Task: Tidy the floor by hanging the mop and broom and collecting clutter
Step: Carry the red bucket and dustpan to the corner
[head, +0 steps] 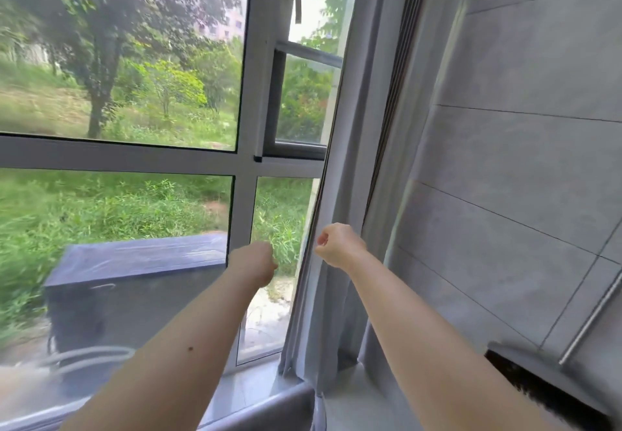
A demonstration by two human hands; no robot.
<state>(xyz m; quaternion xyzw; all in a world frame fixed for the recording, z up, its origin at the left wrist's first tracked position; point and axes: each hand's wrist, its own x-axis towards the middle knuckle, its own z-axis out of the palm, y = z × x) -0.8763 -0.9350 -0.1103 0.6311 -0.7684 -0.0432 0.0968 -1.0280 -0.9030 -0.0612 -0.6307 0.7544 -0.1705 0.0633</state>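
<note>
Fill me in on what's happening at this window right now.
A person stands facing a grey-framed window, both bare arms stretched out ahead. The left hand is curled into a loose fist in front of the glass; the right hand is closed beside the edge of the pale grey curtain, though whether it grips the fabric is unclear. Neither hand visibly holds anything else. A black-bristled broom head with a silver metal handle sits against the grey tiled wall at lower right, untouched.

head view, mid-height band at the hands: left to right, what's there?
Dark box outside the window → left hand → right hand → grey curtain → tiled wall → metal broom handle.
</note>
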